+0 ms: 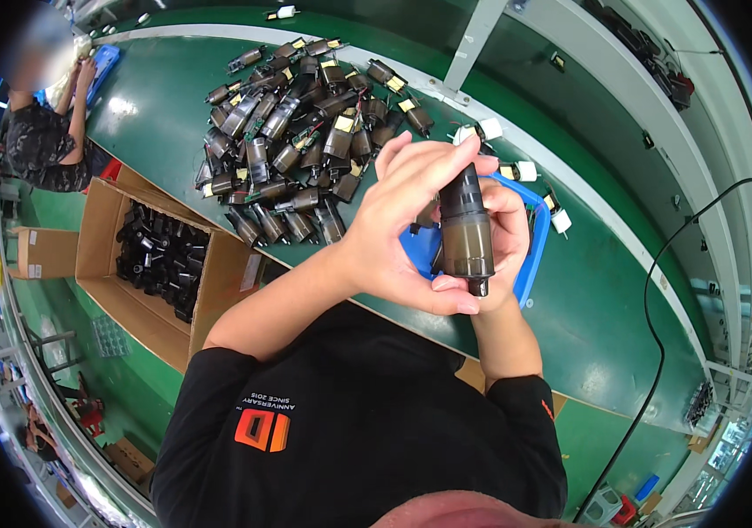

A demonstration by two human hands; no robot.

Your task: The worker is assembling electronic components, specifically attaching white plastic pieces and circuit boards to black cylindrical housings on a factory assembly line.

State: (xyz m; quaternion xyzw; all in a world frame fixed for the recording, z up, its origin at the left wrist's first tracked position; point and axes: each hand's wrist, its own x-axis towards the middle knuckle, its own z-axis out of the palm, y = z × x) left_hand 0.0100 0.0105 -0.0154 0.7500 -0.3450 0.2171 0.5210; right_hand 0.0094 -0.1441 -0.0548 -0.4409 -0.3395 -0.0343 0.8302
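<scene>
Both hands on one piece: a dark cylinder point(467, 239), black at the far end, smoky and see-through at the near end, with a short black stub. It is held up in front of the blue tray point(536, 242) on the green desk point(605, 326).

Left hand point(398, 220): grip closed on the cylinder, fingers toward the black end, thumb down by the stub. Right hand point(506, 231): grip closed too, wrapped round the right side (some fingertips hidden behind).

To do this hold well, I judge: right hand carries the weight, left works the ends. Any push best runs straight along the axis, since a sideways load could cock the joint between sections. Light pressure on the smoky wall; it may be slick. Staying above the tray gives a slip somewhere to land.

Pile of similar cylinders point(275, 145) left of the hands, well away from the elbows.
</scene>
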